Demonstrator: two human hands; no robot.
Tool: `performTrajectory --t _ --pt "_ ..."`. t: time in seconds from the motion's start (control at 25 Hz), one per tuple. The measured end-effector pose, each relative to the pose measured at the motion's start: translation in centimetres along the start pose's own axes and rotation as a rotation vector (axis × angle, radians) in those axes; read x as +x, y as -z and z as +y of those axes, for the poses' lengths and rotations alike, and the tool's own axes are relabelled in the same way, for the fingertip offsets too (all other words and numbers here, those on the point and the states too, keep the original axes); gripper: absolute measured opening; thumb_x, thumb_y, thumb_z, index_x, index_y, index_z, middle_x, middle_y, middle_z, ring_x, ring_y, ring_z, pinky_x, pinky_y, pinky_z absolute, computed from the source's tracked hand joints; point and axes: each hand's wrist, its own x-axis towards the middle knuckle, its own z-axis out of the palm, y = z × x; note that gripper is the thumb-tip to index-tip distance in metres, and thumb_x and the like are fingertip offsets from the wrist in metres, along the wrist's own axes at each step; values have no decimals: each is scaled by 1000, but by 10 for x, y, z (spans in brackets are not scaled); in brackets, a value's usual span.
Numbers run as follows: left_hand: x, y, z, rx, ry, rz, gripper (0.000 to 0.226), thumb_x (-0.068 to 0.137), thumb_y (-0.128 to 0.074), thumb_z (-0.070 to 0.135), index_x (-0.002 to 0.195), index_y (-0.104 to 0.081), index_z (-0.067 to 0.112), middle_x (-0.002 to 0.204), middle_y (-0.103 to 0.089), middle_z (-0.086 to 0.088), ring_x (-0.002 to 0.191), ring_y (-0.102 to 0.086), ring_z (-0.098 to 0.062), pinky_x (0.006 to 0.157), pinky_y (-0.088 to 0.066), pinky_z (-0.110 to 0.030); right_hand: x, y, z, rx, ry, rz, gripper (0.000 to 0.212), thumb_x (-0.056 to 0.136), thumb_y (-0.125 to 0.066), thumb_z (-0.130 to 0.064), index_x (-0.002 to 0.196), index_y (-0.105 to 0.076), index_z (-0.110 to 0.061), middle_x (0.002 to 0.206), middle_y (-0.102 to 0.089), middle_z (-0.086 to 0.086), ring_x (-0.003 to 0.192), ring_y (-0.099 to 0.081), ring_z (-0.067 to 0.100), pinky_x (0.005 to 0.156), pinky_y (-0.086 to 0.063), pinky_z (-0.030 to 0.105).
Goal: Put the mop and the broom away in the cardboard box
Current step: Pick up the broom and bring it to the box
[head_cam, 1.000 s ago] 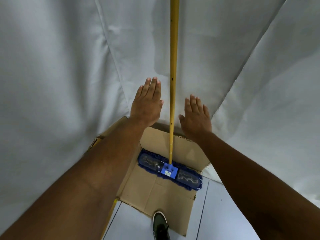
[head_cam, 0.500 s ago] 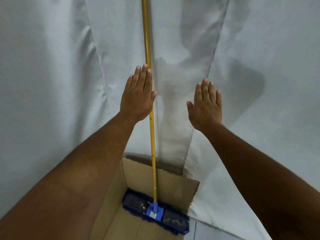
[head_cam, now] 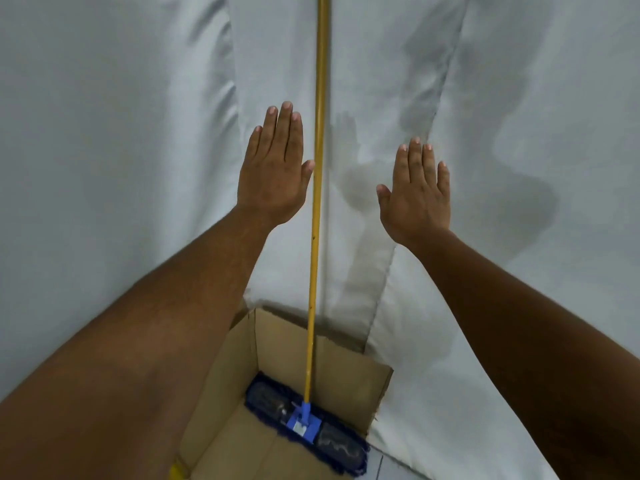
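From where I'm watching, the white cloth backdrop [head_cam: 121, 133] fills most of the view, and more of it shows than a second ago: the view has tipped upward, so the cardboard box [head_cam: 349, 372] that sat near the middle now sits low in the picture with only its far wall and part of its floor in sight. The mop [head_cam: 313, 237] stands in that box, its blue head [head_cam: 306, 422] lying flat on the box floor against the far wall and its yellow handle rising straight up out of frame, apparently resting against the cloth. My left hand [head_cam: 273, 171] has lifted with the view; it is flat and spread, holding nothing, its thumb just beside the handle, and I cannot tell whether it touches. My right hand [head_cam: 417, 195] is equally flat and empty, and it has drifted outward, now well apart from the handle where a second ago it was just beside it. I read that as the mop being released and left standing unaided, so the mop half of the job looks done. The broom is not in sight, so fetching it comes next.
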Motion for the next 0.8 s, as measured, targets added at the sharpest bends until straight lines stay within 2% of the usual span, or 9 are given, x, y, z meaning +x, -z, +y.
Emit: performTrajectory --t 0.32,0.48,0.68,0.8 --pt "-149 8 -40 66 221 -227 67 99 -21 41 150 3 3 161 0 -16 148 2 -30 119 -1 -40 -88 -41 -73 118 150 -201 67 98 -29 -41 149 -3 -6 160 -2 14 146 4 28 116 2 45" --pt "-245 9 -69 77 348 -314 67 99 -26 39 150 -2 2 160 -4 -18 148 -1 -32 119 -1 -40 -146 -67 -124 197 259 -292 68 97 -33 -39 149 -7 -5 160 -6 15 146 1 29 115 -1 45" --pt "-416 50 -118 148 648 -432 66 99 -26 39 149 -9 1 159 -11 -20 147 -7 -33 118 -3 -41 -235 -90 -232 296 521 -458 68 95 -39 -35 148 -12 -2 158 -12 19 145 -6 32 115 -5 49" --pt "-533 112 -131 204 894 -478 65 98 -29 37 149 -12 0 159 -13 -19 147 -8 -32 118 -3 -41 -302 -85 -307 362 728 -530 69 94 -43 -33 147 -14 -1 157 -14 21 144 -10 34 115 -8 51"
